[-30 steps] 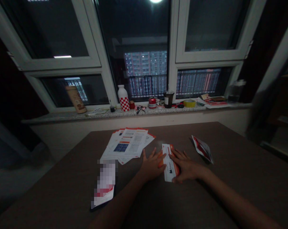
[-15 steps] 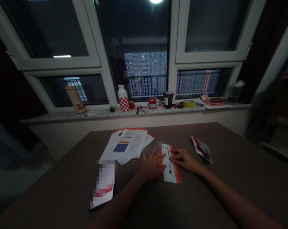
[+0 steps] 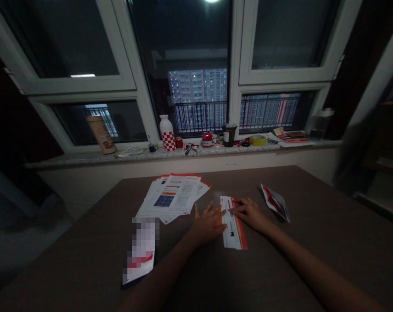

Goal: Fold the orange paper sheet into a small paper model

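A folded strip of paper [image 3: 231,234], white with orange-red edging, lies on the brown table with its long side pointing away from me. My left hand [image 3: 206,222] rests across its left edge, fingers spread and pressing down. From the other side, my right hand [image 3: 251,214] reaches over the red edge, its fingers stretched out and touching the upper half of the strip. Neither hand grips anything. Beyond my left hand is a fanned stack of printed sheets [image 3: 178,197] with orange borders.
A phone-like flat item [image 3: 142,253], partly blurred out, lies left of my forearm. At the right stands a folded leaflet [image 3: 276,203]. The windowsill [image 3: 69,159] holds a checkered bottle [image 3: 167,136], a tan tumbler [image 3: 101,135], a dark cup [image 3: 229,135] and yellow tape [image 3: 258,140].
My right hand has slid slightly away from me along the paper strip. My left hand and the strip stay in place.
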Motion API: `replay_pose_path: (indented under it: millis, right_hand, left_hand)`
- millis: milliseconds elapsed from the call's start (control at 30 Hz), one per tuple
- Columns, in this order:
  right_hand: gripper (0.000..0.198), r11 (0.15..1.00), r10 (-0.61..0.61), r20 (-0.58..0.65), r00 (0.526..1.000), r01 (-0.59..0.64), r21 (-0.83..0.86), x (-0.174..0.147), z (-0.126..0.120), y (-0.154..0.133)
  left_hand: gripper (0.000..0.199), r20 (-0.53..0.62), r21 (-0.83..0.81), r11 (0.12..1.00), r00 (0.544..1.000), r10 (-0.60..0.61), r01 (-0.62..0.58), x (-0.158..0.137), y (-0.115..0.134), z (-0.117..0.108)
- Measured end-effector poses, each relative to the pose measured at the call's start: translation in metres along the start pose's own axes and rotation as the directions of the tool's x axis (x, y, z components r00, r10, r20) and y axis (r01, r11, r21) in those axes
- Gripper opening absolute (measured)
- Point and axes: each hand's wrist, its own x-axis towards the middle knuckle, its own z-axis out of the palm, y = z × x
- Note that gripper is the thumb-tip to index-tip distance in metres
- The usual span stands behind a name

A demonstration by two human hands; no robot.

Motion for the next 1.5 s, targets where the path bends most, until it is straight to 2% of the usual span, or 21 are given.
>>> replay_pose_path:
  millis: [133,233,433,933,1333,1500]
  right_hand:
    - [0.025,0.997,-0.062,0.033,0.998,0.061,0.038,-0.006,-0.003,-0.002]
    - [0.026,0.995,-0.085,0.038,0.996,0.083,0.058,-0.008,-0.006,-0.006]
    - [0.03,1.0,-0.007,0.006,1.0,0.007,0.016,-0.001,-0.005,-0.009]
    - [0.046,0.971,0.144,-0.026,0.989,-0.146,-0.192,0.006,-0.001,-0.015]
    - [0.046,0.942,0.174,-0.028,0.984,-0.175,-0.286,0.007,0.007,-0.017]
    - [0.045,0.96,0.125,-0.053,0.991,-0.135,-0.245,0.004,0.005,-0.019]
  left_hand:
    - [0.037,-0.051,-0.043,0.999,0.999,-0.014,0.012,0.0,0.003,-0.003]
    - [0.037,-0.068,-0.059,0.998,0.998,-0.009,0.005,0.0,0.005,-0.005]
    - [0.049,-0.04,-0.024,0.999,0.999,-0.024,0.023,0.001,0.0,-0.003]
    - [0.047,-0.027,-0.05,0.999,0.999,-0.023,0.021,0.002,-0.002,-0.003]
    - [0.047,-0.015,-0.052,0.998,0.999,-0.032,0.031,0.001,0.002,-0.005]
    - [0.048,-0.044,-0.055,0.997,0.998,-0.052,0.049,0.001,0.004,-0.003]
